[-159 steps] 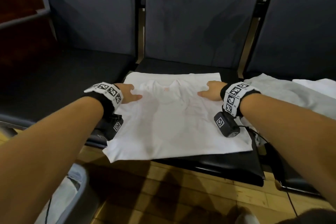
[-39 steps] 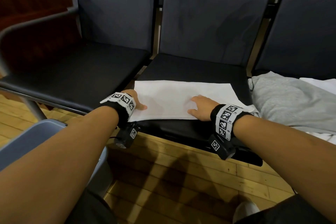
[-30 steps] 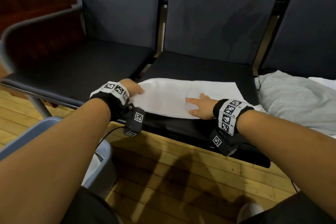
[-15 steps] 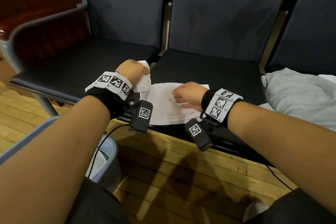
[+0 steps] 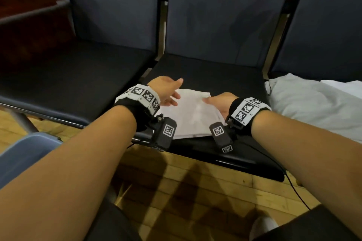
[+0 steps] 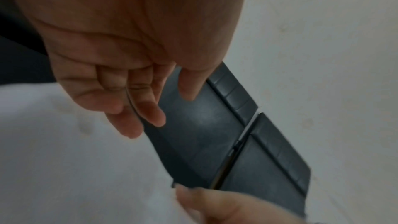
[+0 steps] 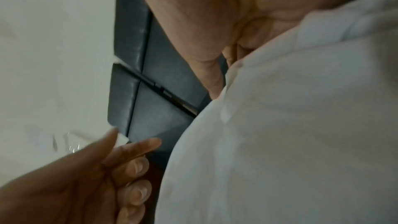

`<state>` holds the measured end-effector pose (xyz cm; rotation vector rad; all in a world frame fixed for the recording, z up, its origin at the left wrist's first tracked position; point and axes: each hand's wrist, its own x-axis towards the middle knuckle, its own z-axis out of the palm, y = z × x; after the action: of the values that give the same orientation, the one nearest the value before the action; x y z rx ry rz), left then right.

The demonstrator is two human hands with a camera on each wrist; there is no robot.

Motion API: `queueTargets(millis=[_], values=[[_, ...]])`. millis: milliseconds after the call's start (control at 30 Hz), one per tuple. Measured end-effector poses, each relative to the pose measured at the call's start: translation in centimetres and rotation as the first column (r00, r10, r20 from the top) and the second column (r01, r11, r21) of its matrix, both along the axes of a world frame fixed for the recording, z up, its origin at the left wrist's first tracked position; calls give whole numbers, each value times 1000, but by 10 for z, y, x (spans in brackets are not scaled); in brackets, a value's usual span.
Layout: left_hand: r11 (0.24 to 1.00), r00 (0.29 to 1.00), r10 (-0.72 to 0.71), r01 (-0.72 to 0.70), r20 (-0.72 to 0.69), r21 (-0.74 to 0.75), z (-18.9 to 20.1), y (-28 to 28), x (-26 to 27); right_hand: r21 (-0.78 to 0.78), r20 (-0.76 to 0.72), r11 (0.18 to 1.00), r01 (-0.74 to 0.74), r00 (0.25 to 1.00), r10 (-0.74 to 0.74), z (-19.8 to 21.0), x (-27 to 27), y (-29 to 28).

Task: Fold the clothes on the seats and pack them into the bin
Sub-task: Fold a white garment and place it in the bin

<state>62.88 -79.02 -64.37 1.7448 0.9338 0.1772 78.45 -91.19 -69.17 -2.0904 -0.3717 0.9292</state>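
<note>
From the head view, one folded white shirt (image 5: 193,112) lies as a compact rectangle at the near edge of the middle seat (image 5: 215,72) of the bench, its longer side running near to far, with a hand at each flank. The left hand (image 5: 166,90) hovers just above the shirt's far-left corner, released, fingers straight and holding nothing; the right hand (image 5: 222,102) rests against the right edge, palm turned in. Both are about equally close, so lifting calls for sliding in from both sides. The blue bin (image 5: 25,154) sits near left on the floor, closer to the left arm. Two more garments, a grey one (image 5: 313,107) and a white one (image 5: 346,88), wait on the right seat. The left wrist view shows loose, empty fingers (image 6: 129,108) over the cloth. In the blurred right wrist view, the right hand's fingers (image 7: 232,54) seem tucked behind the shirt's edge, though whether they grasp it I cannot tell.
</note>
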Motion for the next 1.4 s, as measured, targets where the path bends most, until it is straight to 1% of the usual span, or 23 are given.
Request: queueTargets(millis=[33, 133, 200, 233, 300, 400, 433, 467, 533, 600, 667, 733, 800, 833, 867, 900, 967, 1000, 1067, 1133, 1233, 1333, 1400], values=[[999, 998, 25, -23, -51, 43, -7, 8, -4, -42, 76, 998, -37, 996, 40, 3, -4, 2], [983, 978, 136, -113, -160, 141, -23, 33, -15, -137, 260, 989, -62, 961, 96, 14, -4, 10], [968, 956, 204, -165, -212, 190, -29, 44, -20, -155, 357, 986, -55, 928, 108, 21, -2, 14], [961, 945, 230, -183, -232, 205, -33, 47, -21, -179, 374, 982, -53, 920, 118, 21, 0, 15], [958, 931, 259, -215, -256, 189, -40, 48, -20, -185, 343, 983, 13, 938, 53, 13, 4, 10], [956, 927, 282, -250, -249, 153, -48, 46, -13, -262, 394, 965, 28, 916, 81, 3, 5, 6], [956, 930, 284, -257, -233, 142, -48, 45, -10, -262, 404, 964, 38, 912, 74, 2, 6, 7], [958, 933, 283, -262, -223, 120, -46, 43, -8, -246, 383, 969, 39, 922, 60, 5, 5, 9], [965, 937, 257, -234, -237, 118, -45, 42, -3, -208, 318, 978, 11, 946, 57, 5, 10, 15], [974, 929, 208, -167, -306, 154, -43, 41, -1, -195, 246, 981, -17, 967, 66, 3, 16, 18], [982, 928, 163, -119, -336, 149, -40, 38, -1, -143, 209, 989, -34, 976, 63, 2, 18, 20], [986, 935, 147, -111, -324, 127, -36, 37, 1, -100, 121, 992, -78, 989, 90, 2, 15, 23], [989, 950, 123, -94, -286, 116, -33, 36, 0, -96, -32, 989, -110, 994, 108, 3, 10, 25], [992, 962, 111, -91, -250, 90, -31, 37, -2, -68, -78, 992, -102, 992, 97, 2, 8, 27], [994, 975, 111, -106, -192, 34, -31, 38, -4, -25, -93, 997, -74, 993, 72, -2, 9, 30], [990, 983, 140, -142, -122, -8, -31, 41, -8, 34, -89, 999, -31, 995, 34, -8, 14, 34], [970, 970, 241, -239, 40, -54, -35, 51, -21, 178, -87, 983, 50, 996, -35, -4, 8, 38], [956, 949, 289, -280, 122, -90, -37, 58, -29, 261, -104, 962, 80, 993, -54, 5, -2, 39], [925, 900, 373, -340, 227, -172, -25, 56, -51, 390, -143, 917, 83, 989, -29, 23, -23, 41], [889, 852, 446, -386, 275, -247, -10, 55, -77, 466, -108, 885, 29, 994, 24, 37, -46, 49], [835, 796, 533, -441, 287, -328, 6, 65, -124, 549, -6, 827, -120, 989, 147, 58, -89, 68], [777, 757, 616, -541, 217, -322, 4, 92, -182, 565, 54, 784, -257, 960, 275, 65, -136, 93], [766, 739, 636, -566, 223, -305, -7, 113, -223, 554, 56, 763, -333, 929, 365, 62, -168, 112]])
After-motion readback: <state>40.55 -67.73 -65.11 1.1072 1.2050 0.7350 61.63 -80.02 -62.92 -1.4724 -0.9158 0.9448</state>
